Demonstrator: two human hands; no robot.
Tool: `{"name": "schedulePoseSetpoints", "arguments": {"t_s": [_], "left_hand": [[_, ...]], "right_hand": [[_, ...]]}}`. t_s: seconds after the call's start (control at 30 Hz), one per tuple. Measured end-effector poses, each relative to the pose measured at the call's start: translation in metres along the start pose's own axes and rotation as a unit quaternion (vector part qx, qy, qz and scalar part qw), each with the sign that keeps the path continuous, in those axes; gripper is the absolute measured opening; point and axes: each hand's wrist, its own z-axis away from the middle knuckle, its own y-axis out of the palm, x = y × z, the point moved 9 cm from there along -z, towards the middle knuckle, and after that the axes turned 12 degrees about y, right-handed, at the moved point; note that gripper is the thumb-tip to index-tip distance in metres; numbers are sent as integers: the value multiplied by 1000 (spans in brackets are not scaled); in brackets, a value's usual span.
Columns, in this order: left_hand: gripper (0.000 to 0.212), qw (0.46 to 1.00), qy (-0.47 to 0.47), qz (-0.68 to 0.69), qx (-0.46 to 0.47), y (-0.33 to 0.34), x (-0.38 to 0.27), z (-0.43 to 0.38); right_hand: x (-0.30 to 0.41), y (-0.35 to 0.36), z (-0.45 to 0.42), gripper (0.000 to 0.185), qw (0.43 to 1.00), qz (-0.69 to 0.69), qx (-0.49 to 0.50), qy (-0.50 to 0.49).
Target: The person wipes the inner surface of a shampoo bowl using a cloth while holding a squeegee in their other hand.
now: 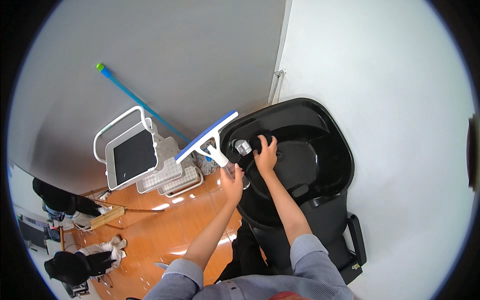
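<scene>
My left hand grips the clear handle of a spray squeegee with a white frame and a blue blade, held at the left rim of a black salon wash basin. Inside the basin, my right hand has its fingers bent around a dark round thing, whose kind I cannot tell. Just left of those fingers is a chrome faucet fitting. A drain shows to the right of my right hand.
A white tiered trolley stands at the left, with a mop and a blue pole behind it. A black salon chair adjoins the basin. White and grey walls rise beyond. Two people are at the lower left.
</scene>
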Motion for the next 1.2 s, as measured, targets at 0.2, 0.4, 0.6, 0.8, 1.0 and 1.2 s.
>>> {"name": "schedulePoseSetpoints", "arguments": {"t_s": [0.2, 0.4, 0.6, 0.8, 1.0, 1.2], "left_hand": [[23, 994, -37, 102, 15, -1, 11, 1], [22, 989, -49, 118, 79, 0, 8, -2], [21, 985, -43, 93, 137, 14, -15, -6], [21, 979, -37, 67, 190, 51, -21, -26], [22, 973, -80, 110, 186, 83, -18, -34], [21, 969, -87, 100, 211, 112, -14, -36]], "right_hand": [[21, 5, 55, 60, 993, 34, 103, -47], [40, 11, 78, 52, 980, 117, 127, -101], [42, 0, 46, 60, 953, 209, 43, -214], [-25, -35, -35, 63, 973, 223, -11, -60], [-88, -79, -81, 66, 981, 155, -56, 105], [-137, -129, -125, 64, 953, 156, -116, 234]]}}
